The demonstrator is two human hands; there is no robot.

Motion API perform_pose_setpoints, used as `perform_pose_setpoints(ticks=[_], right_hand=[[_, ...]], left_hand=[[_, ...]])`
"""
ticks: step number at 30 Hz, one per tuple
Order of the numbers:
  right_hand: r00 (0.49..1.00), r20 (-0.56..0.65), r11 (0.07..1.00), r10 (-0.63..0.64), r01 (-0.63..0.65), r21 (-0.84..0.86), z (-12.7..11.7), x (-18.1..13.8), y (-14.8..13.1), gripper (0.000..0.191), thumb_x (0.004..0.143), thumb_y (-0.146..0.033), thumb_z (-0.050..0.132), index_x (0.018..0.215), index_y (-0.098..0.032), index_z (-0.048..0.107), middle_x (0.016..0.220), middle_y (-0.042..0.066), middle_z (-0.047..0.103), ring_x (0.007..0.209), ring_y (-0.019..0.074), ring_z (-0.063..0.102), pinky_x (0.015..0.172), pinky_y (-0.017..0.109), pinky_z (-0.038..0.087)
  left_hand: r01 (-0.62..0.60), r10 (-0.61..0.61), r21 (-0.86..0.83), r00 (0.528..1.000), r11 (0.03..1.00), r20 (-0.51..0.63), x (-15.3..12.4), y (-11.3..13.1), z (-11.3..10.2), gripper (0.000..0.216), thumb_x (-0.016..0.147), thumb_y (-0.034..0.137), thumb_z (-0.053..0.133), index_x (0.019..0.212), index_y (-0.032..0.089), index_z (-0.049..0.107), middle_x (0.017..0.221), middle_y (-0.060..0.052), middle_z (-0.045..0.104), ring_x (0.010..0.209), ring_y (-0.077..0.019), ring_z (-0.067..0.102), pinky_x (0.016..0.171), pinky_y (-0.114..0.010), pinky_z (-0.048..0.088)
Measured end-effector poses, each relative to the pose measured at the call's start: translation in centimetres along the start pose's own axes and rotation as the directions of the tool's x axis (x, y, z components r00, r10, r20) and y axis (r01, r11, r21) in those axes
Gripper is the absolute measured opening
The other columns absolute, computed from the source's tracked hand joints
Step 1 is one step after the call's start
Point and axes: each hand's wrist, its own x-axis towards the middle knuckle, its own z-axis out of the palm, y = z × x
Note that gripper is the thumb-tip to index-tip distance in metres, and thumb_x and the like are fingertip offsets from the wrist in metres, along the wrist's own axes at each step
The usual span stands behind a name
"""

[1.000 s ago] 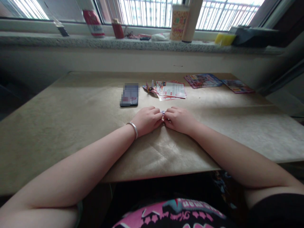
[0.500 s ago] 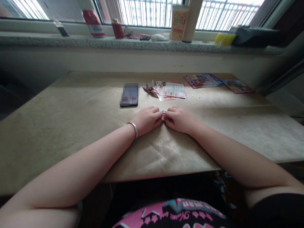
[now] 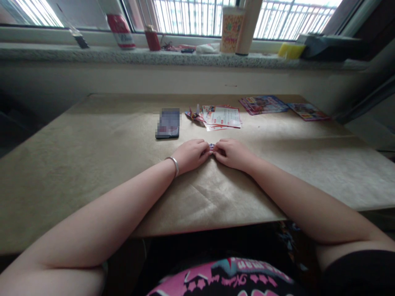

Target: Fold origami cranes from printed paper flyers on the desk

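My left hand (image 3: 192, 154), with a silver bangle (image 3: 174, 164) at its wrist, rests on the table and pinches one side of a small folded piece of patterned paper (image 3: 211, 147). From the other side my right hand (image 3: 232, 153) pinches the same piece. Only a narrow purple and white strip of it shows between the fingertips; the rest is hidden by my fingers. Just beyond my hands lie printed sheets (image 3: 222, 116) in a loose pile, with a colourful folded paper shape (image 3: 195, 115) at their left end.
A phone (image 3: 168, 123) with a blurred screen lies left of the sheets. Colourful booklets (image 3: 265, 104) lie at the back right, another booklet (image 3: 308, 112) beside them. On the stone windowsill (image 3: 185, 58) stand a red can (image 3: 121, 31), a patterned cup (image 3: 231, 29) and a yellow object (image 3: 290, 51).
The fingertips of both hands have shifted slightly, and the paper between them looks flatter and shows less toward me. Everything else on the table stays in place.
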Motion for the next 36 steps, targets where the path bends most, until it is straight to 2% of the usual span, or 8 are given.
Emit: perform_pose_setpoints(ticks=[8, 15, 19, 25, 36], right_hand=[[0.994, 0.016, 0.994, 0.104, -0.103, -0.031, -0.1, 0.1, 0.4, 0.024, 0.087, -0.037, 0.052, 0.072, -0.020, 0.061, 0.077, 0.003, 0.066, 0.070, 0.0161, 0.054, 0.061, 0.028, 0.033], [0.999, 0.003, 0.997, 0.032, -0.032, -0.072, 0.0, 0.5, 0.8, 0.026, 0.088, -0.036, 0.054, 0.069, -0.019, 0.059, 0.071, 0.004, 0.066, 0.072, 0.0175, 0.053, 0.069, 0.029, 0.034], [0.999, 0.011, 0.995, 0.030, -0.029, -0.097, 0.0, 0.5, 1.0, 0.029, 0.088, -0.042, 0.056, 0.073, -0.019, 0.063, 0.074, 0.005, 0.068, 0.074, 0.0186, 0.055, 0.069, 0.030, 0.033], [0.997, 0.014, 0.988, 0.079, -0.077, -0.131, 0.0, 0.7, 0.9, 0.031, 0.090, -0.044, 0.053, 0.077, -0.020, 0.068, 0.080, 0.006, 0.071, 0.081, 0.0213, 0.058, 0.075, 0.033, 0.031], [0.990, 0.038, 0.986, 0.134, -0.130, -0.107, 0.0, 0.9, 0.7, 0.031, 0.087, -0.044, 0.056, 0.072, -0.020, 0.067, 0.074, 0.005, 0.069, 0.075, 0.0197, 0.055, 0.070, 0.032, 0.029]], left_hand=[[0.007, -0.007, 0.007, 1.000, 1.000, -0.009, -0.1, -0.1, 0.1, 0.026, 0.095, 0.034, 0.046, 0.084, 0.016, 0.060, 0.084, -0.005, 0.062, 0.077, -0.0176, 0.058, 0.069, -0.029, 0.043], [0.080, -0.082, 0.042, 0.995, 0.996, 0.053, 0.1, 0.2, -0.3, 0.024, 0.094, 0.032, 0.048, 0.084, 0.016, 0.061, 0.088, -0.006, 0.063, 0.080, -0.0187, 0.059, 0.072, -0.030, 0.044], [0.089, -0.096, 0.077, 0.992, 0.993, 0.086, 0.2, 0.2, -0.2, 0.025, 0.096, 0.033, 0.046, 0.091, 0.015, 0.062, 0.094, -0.007, 0.065, 0.086, -0.0201, 0.061, 0.075, -0.031, 0.044], [0.090, -0.104, 0.134, 0.989, 0.987, 0.102, 0.2, 0.4, -0.2, 0.029, 0.098, 0.035, 0.041, 0.095, 0.015, 0.062, 0.099, -0.007, 0.066, 0.091, -0.0207, 0.062, 0.079, -0.032, 0.045], [0.168, -0.182, 0.170, 0.981, 0.971, 0.069, 0.1, 1.1, -0.2, 0.030, 0.096, 0.035, 0.041, 0.091, 0.016, 0.063, 0.093, -0.007, 0.066, 0.087, -0.0208, 0.062, 0.072, -0.031, 0.046]])
